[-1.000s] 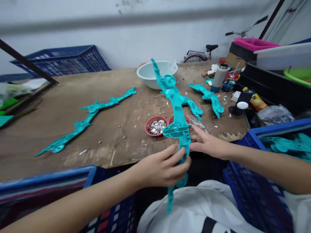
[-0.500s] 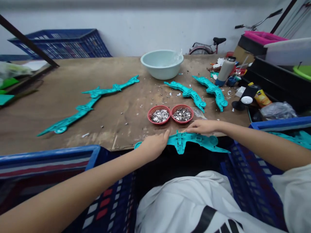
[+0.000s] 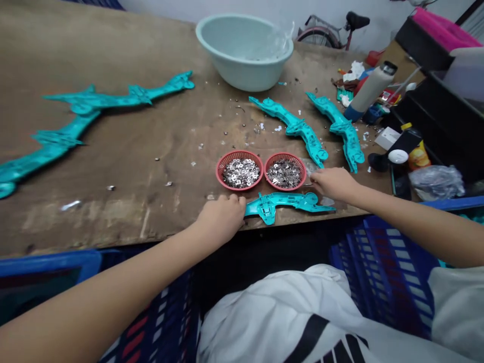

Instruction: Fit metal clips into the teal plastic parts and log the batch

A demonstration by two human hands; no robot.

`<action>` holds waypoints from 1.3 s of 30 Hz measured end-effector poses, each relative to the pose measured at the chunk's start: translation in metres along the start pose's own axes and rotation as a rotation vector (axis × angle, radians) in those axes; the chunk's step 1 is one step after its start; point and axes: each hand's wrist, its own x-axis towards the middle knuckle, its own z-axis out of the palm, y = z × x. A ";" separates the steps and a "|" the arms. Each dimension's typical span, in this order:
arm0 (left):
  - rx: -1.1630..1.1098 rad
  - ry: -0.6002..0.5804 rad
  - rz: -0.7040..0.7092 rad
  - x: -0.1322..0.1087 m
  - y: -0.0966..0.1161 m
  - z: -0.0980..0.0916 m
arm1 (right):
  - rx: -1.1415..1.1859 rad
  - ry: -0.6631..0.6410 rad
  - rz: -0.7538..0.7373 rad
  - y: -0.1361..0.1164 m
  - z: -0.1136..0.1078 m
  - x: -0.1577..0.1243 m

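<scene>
My left hand [image 3: 222, 218] is closed around the left end of a turquoise plastic part [image 3: 289, 200] with clips and a round boss. The part lies along the table's front edge, and its left end is hidden under the fingers. To the right, my right hand [image 3: 335, 182] has its fingers closed at a thin metal rod [image 3: 308, 185], of which only a short tip shows. Just behind the part stand two red baskets, the left basket [image 3: 218, 174] and the right basket [image 3: 303, 174], both holding small shiny metal clips.
More turquoise parts lie on the table [image 3: 181, 131], two at the right [image 3: 298, 126] [image 3: 342, 128] and a joined-looking pair [image 3: 86, 108] at the left. A pale basin [image 3: 242, 65] stands behind. Bottle [image 3: 372, 91], black bins and clutter fill the right; blue crates [image 3: 378, 262] flank my lap.
My right hand has left the turquoise part and moved right to the thin rod. The part now rests farther onto the table, still in my left hand. The camera view has tilted down.
</scene>
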 end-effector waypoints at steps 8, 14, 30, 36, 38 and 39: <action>-0.076 0.425 0.106 0.039 -0.036 -0.004 | 0.079 0.186 -0.312 -0.049 -0.022 0.060; -0.131 0.359 0.089 0.055 -0.041 0.023 | 0.097 0.148 -0.303 -0.045 -0.023 0.069; -0.086 0.342 -0.043 0.052 -0.046 0.003 | 0.609 0.349 -0.178 -0.017 -0.010 0.072; -0.167 0.427 -0.052 0.053 -0.046 0.010 | 0.201 0.172 -0.258 -0.038 -0.020 0.084; -0.171 0.416 -0.032 0.052 -0.045 0.010 | 0.144 0.134 -0.242 -0.041 -0.025 0.084; -0.170 0.410 -0.027 0.051 -0.044 0.009 | 0.144 0.140 -0.242 -0.041 -0.027 0.083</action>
